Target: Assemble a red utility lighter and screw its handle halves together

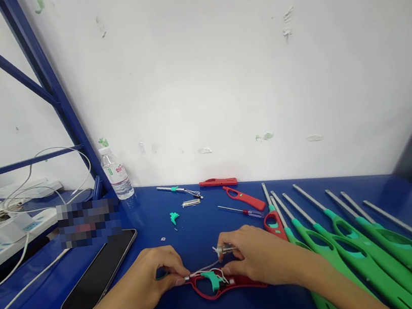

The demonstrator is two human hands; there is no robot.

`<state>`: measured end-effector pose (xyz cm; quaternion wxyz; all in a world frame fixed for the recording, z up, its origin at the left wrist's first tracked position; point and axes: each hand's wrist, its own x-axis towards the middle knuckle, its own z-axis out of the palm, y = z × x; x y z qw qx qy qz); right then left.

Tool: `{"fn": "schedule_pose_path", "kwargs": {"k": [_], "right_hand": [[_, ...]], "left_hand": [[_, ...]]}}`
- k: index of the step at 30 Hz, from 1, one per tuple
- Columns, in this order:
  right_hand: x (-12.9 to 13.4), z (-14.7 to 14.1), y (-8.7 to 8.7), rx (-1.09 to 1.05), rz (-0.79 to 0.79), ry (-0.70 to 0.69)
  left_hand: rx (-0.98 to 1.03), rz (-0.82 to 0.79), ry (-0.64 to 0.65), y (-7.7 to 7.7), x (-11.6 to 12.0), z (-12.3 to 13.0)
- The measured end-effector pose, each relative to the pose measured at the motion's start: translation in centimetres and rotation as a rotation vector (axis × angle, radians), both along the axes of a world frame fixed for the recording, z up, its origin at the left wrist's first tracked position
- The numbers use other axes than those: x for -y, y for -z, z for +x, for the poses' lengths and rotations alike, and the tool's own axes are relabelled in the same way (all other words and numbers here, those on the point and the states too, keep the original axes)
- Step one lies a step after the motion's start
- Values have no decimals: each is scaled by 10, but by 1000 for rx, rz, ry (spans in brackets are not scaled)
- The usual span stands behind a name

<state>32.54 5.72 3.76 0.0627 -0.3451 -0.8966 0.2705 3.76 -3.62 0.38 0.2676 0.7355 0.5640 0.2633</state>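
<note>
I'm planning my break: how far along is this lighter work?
Looks done: the green lighters seem whole. In hand: the left hand holds one end of an open red shell containing a teal trigger; the right hand holds a metal cylinder. Apparently left: that shell is uncovered, and a loose trigger and spare cylinder lie apart.

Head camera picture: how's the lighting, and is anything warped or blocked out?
Head view: soft, fairly even light on the wall, the upper right corner darker; head view: faint reflection below the bottle; head view: posts slant, perhaps partly lens distortion; head view: pixelated patch beside the phone, contents unreadable.
</note>
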Motion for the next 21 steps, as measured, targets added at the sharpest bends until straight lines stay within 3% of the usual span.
{"fn": "schedule_pose_path", "kwargs": {"k": [21], "right_hand": [[1,0,2,4,-44,7]], "left_hand": [[-27,-18,13,2,-3,3]]}}
